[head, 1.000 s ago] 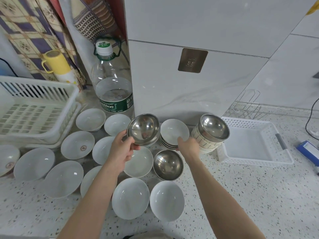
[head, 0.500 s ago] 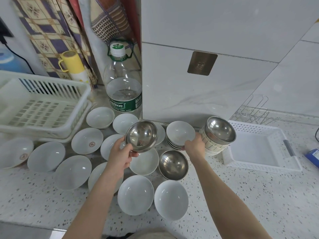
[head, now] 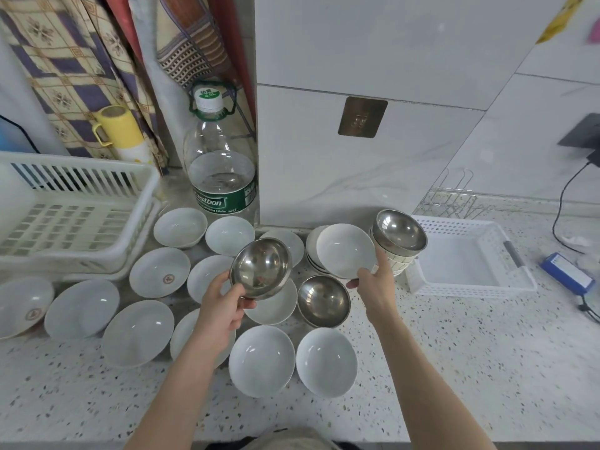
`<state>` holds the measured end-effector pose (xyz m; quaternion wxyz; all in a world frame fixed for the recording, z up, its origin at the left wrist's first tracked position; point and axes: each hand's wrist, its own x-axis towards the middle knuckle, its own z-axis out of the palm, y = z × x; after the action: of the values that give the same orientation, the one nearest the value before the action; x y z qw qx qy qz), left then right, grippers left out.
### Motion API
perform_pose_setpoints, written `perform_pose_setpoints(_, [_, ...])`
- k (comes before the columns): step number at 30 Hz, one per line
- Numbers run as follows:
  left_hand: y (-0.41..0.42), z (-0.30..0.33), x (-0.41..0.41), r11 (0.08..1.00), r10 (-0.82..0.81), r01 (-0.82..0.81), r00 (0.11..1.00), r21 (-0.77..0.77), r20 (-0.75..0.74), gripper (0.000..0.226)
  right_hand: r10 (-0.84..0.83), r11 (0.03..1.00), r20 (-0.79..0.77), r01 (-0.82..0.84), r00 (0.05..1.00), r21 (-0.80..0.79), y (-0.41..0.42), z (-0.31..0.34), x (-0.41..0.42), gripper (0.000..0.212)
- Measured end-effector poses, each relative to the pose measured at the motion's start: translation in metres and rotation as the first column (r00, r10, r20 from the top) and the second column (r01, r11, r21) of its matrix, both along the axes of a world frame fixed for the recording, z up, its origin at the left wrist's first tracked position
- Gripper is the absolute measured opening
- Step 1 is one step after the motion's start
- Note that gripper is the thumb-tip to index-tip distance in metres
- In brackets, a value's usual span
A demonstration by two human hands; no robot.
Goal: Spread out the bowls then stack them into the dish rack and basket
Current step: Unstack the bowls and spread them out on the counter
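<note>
Holding two bowls above the counter [head: 454,368]: left hand [head: 224,306] pinches a steel bowl [head: 261,267] by its near rim; right hand [head: 373,284] pinches a white bowl [head: 345,250] off a short stack [head: 313,254]. Steel likely light, slick, dent-proof. White one looks ceramic: heavier, chippable. Rim grip suits both, thumb inside.

The water bottle [head: 220,164], upper centre-left of the frame, bears a green label reading "C'estbon"; its cap sticker shows "4.5L".
</note>
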<state>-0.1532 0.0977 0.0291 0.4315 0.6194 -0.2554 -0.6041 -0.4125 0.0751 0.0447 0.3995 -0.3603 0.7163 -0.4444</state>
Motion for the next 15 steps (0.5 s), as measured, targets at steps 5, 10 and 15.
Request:
perform_pose_setpoints(5, [0.008, -0.003, -0.002, 0.993, -0.118, 0.118, 0.993, 0.01, 0.018, 0.036, -0.136, 0.991, 0.004, 0.136, 0.991, -0.002, 0.052, -0.009, -0.004, 0.065])
perform_pose_setpoints(10, [0.019, -0.006, -0.011, 0.974, -0.225, 0.224, 0.972, 0.027, 0.062, 0.039, -0.275, 0.961, -0.003, 0.275, 0.961, 0.023, 0.102, -0.022, -0.008, 0.061])
perform_pose_setpoints(15, [0.033, -0.009, -0.027, 0.955, -0.295, 0.292, 0.951, 0.042, 0.09, 0.041, -0.402, 0.914, 0.026, 0.4, 0.915, 0.065, 0.147, -0.033, -0.014, 0.066])
